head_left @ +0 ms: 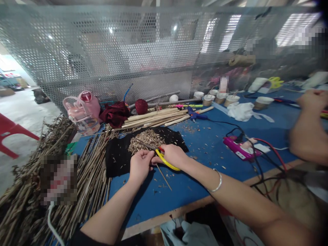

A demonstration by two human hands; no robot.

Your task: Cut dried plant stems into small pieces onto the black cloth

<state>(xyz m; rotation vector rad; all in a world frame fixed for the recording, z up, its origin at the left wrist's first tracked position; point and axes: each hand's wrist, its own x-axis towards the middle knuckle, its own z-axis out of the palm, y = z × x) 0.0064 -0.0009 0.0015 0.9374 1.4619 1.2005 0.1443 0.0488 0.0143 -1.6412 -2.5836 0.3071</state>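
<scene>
My right hand point(174, 155) is closed on yellow-handled scissors point(167, 163), whose dark blades point left over a heap of short dry stem cuttings point(146, 139). My left hand point(139, 166) pinches a thin dry stem point(164, 177) close to the scissors; the stem slants down toward the table's front edge. The fingers of both hands nearly meet, so the exact grip on the stem is partly hidden. Under the heap lies a black cloth point(116, 160), on the blue table point(194, 184).
Long dry stalks point(89, 171) lie on the left. Behind the heap are pale peeled sticks point(153, 118), a blue glue gun point(196, 114) and a pink bottle point(83, 112). A magenta power strip point(241, 147) with cables and another person's arm point(309, 130) are on the right.
</scene>
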